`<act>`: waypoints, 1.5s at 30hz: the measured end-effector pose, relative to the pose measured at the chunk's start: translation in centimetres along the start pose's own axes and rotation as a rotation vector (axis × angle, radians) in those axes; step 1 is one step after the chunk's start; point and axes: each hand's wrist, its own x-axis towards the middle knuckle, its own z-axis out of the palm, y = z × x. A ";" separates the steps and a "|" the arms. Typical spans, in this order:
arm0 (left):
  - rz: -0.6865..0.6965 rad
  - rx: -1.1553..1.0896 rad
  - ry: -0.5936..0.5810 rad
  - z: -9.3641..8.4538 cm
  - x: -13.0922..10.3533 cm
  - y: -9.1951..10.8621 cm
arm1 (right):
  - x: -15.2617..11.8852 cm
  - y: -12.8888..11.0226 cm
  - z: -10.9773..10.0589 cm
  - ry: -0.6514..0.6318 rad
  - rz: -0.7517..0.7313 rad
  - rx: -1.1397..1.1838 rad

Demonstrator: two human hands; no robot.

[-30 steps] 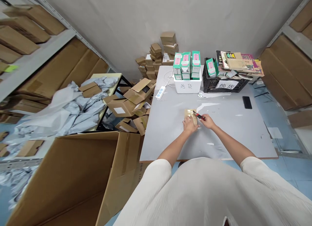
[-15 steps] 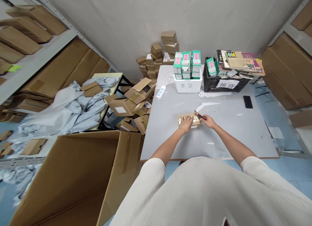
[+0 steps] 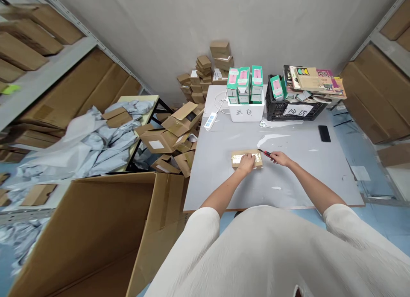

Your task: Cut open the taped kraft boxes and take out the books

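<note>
A small cardboard box (image 3: 236, 159) with shiny tape along its top lies on the grey table (image 3: 218, 181). My left hand (image 3: 247, 162) rests on top of it, right of its middle, with the fingers bent together; whether they pinch anything is too small to make out. Just right of the box, my right hand (image 3: 279, 158) is closed around a red and black cutter (image 3: 265, 152). The cutter's tip points left, near the box's upper right corner.
Behind stand a white bin (image 3: 246, 113) of green boxes and a black crate (image 3: 278, 109) with books. A phone (image 3: 324, 133) lies at the right, a power strip (image 3: 210, 121) at the left. A large open carton (image 3: 168, 203) stands left of the table.
My right hand has moved a little right with the cutter, away from the box. My left hand has shifted slightly right on the box, and its fingers are now drawn in.
</note>
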 end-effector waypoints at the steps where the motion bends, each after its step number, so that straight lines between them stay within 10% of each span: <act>1: -0.008 0.002 -0.002 -0.1 0.1 0.2 | -0.1 0.1 -0.5 -0.013 0.003 -0.036; 20: 0.025 0.041 0.015 0.4 -0.6 0.2 | 3.3 -4.1 -2.3 -0.118 -0.306 -1.036; 34: -0.028 -0.011 -0.035 0.3 -0.9 0.0 | 3.2 -1.4 -3.4 -0.396 -0.036 -0.599; 45: -0.030 -0.025 -0.029 0.9 -1.0 0.1 | 1.4 1.5 -2.8 -0.321 -0.078 -0.411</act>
